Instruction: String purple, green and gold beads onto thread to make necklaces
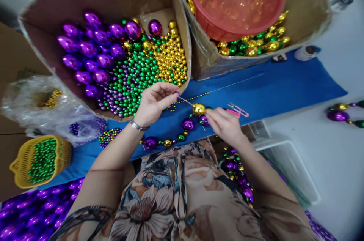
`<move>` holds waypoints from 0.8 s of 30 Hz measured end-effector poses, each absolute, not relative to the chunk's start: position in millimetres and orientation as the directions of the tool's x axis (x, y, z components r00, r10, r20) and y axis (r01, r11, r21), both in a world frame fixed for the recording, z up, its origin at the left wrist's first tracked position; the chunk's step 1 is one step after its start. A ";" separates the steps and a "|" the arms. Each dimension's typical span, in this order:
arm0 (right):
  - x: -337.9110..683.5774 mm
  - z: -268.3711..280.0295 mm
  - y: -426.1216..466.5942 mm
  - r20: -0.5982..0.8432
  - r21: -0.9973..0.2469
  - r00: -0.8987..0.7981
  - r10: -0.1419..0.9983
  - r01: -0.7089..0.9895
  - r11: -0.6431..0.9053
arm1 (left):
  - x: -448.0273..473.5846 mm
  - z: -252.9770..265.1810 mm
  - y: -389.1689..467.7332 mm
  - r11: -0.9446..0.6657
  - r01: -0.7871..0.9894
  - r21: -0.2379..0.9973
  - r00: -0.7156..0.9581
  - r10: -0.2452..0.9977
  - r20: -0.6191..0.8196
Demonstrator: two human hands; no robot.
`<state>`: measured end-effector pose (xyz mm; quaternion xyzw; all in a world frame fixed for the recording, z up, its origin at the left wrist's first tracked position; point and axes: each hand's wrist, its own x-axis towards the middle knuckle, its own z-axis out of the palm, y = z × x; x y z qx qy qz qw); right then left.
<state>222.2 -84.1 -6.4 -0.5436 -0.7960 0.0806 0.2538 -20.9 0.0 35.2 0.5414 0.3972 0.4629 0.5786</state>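
Note:
My left hand (156,102) is closed, thumb and forefinger pinching a small purple bead (176,94) at the end of a taut pale thread (186,101). The thread leads to a large shiny gold bead (198,109). My right hand (226,125) is closed at the other side of that bead, its fingertips gripping the bead strand. From there the strand, with purple beads (188,123), green beads (181,137) and gold ones, hangs in a curve to the left over the blue cloth. Behind my hands a thin string of tiny beads (196,97) lies on the cloth.
A cardboard box (186,13) of purple, green and gold beads stands ahead. Beside it, another box (206,62) holds a red basin (227,32). Pink thread snips (240,110) lie on the blue cloth (278,89). A yellow basket (66,153) of green beads is at left.

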 end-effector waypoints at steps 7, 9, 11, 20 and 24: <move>245.2 -6.0 -100.9 0.366 -0.417 -0.185 0.912 0.844 0.338 | 23.3 36.5 -12.0 0.000 -0.132 0.991 0.433 0.899 0.058; 238.1 -25.8 -112.9 0.322 -0.476 -0.182 0.929 0.817 0.325 | 24.9 23.1 -18.5 -0.014 -0.070 0.997 0.470 0.882 0.045; 228.2 -48.8 -126.7 0.286 -0.520 -0.186 0.940 0.794 0.315 | 24.1 6.9 -26.4 -0.082 0.012 0.997 0.509 0.858 0.065; 213.9 -102.4 -144.6 0.330 -0.326 -0.156 0.931 0.907 0.267 | 28.5 -31.7 -48.2 -0.443 0.153 0.883 0.634 0.729 0.256; 220.6 -115.0 -124.3 0.281 -0.371 -0.106 0.954 0.905 0.210 | 31.4 -42.9 -46.4 -0.608 0.151 0.779 0.648 0.657 0.387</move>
